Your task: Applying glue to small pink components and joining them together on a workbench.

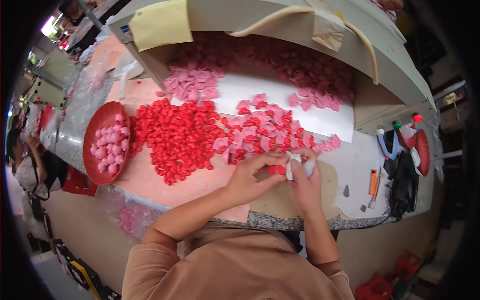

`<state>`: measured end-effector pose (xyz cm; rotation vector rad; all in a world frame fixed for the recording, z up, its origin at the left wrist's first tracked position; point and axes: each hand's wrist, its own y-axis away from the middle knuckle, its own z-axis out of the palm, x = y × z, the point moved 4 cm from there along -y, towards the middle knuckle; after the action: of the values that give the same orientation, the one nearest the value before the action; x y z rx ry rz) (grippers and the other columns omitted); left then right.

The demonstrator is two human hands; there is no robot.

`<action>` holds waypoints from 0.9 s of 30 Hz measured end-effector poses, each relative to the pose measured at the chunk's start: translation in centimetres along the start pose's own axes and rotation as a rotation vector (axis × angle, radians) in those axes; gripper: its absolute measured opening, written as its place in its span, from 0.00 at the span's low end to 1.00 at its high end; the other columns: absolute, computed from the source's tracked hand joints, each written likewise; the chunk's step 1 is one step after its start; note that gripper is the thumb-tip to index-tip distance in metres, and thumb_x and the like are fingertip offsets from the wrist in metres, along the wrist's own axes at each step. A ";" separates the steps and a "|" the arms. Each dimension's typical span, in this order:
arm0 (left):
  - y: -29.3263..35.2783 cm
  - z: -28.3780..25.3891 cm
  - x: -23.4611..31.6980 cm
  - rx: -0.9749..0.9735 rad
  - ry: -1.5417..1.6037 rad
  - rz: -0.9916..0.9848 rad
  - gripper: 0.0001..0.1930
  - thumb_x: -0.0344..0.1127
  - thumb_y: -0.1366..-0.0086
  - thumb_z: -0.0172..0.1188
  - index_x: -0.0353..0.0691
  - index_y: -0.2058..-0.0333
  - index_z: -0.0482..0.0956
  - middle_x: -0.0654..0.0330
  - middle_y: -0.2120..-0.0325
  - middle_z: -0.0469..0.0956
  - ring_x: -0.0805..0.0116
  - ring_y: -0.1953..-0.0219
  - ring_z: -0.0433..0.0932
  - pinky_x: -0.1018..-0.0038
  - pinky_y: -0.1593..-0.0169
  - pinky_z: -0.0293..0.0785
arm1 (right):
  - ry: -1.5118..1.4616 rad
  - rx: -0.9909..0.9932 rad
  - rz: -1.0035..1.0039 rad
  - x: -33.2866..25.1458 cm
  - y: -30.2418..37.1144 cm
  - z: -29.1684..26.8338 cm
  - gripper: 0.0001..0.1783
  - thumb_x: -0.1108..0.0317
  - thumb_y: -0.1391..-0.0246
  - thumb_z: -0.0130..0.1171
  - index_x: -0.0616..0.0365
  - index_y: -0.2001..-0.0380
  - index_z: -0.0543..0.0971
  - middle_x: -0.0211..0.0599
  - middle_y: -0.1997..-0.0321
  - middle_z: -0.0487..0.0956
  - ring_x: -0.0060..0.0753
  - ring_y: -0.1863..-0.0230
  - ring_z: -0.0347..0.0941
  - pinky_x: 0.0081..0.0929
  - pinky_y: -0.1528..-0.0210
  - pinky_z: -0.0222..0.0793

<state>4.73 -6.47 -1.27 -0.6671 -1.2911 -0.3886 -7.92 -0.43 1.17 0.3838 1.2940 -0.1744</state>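
Note:
Both my hands meet above the near edge of the table. My left hand (248,176) is closed, pinching a small glossy red piece (276,170) at the fingertips. Against it, my right hand (307,189) grips a crumpled white cloth (291,165) between thumb and fingers; the cloth and fingers partly hide what lies between the hands. Just beyond them spread pink ruffled pieces (272,131), many with red pieces on or among them. A large heap of loose red pieces (180,137) lies to the left. Further left, a red scalloped bowl (91,162) holds round pink pieces (110,145).
A pale box-like hood (280,15) arches over the far side, with more pink pieces (192,82) beneath it. At right lie an orange-handled cutter (373,181), a black bag (403,185) and small bottles with coloured caps (396,126). Another person (32,170) sits at far left.

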 end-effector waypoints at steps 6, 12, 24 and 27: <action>0.2 -0.3 -0.5 -0.035 0.013 -0.050 0.17 0.21 0.46 0.59 0.34 0.56 0.72 0.51 0.52 0.71 0.63 0.48 0.70 0.69 0.46 0.69 | 0.193 -0.028 -0.217 -0.7 0.0 0.2 0.13 0.74 0.46 0.52 0.57 0.57 0.67 0.29 0.64 0.68 0.16 0.65 0.64 0.15 0.64 0.62; -0.1 0.8 -1.0 -0.064 0.186 -0.142 0.15 0.19 0.44 0.56 0.33 0.56 0.71 0.51 0.50 0.67 0.62 0.48 0.69 0.68 0.47 0.71 | 0.155 0.034 -0.181 -0.1 0.1 -1.5 0.12 0.73 0.45 0.52 0.58 0.57 0.67 0.28 0.66 0.69 0.14 0.68 0.65 0.13 0.70 0.62; 0.0 0.5 -1.1 -0.043 0.170 -0.093 0.15 0.18 0.44 0.56 0.35 0.57 0.70 0.49 0.49 0.68 0.60 0.46 0.68 0.68 0.46 0.70 | 0.219 0.042 -0.213 0.6 0.1 -1.7 0.11 0.71 0.46 0.54 0.58 0.60 0.68 0.29 0.62 0.69 0.15 0.66 0.65 0.15 0.67 0.64; -0.5 0.5 -0.6 -0.075 0.198 -0.033 0.16 0.18 0.44 0.56 0.35 0.56 0.69 0.49 0.49 0.67 0.59 0.45 0.68 0.67 0.45 0.69 | 0.161 0.161 -0.173 0.1 0.2 -4.1 0.10 0.71 0.45 0.53 0.58 0.60 0.69 0.28 0.64 0.69 0.14 0.69 0.65 0.14 0.71 0.64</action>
<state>3.86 -6.56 -1.66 -0.6547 -1.1049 -0.5190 -11.51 1.34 0.17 0.4293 1.4774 -0.4023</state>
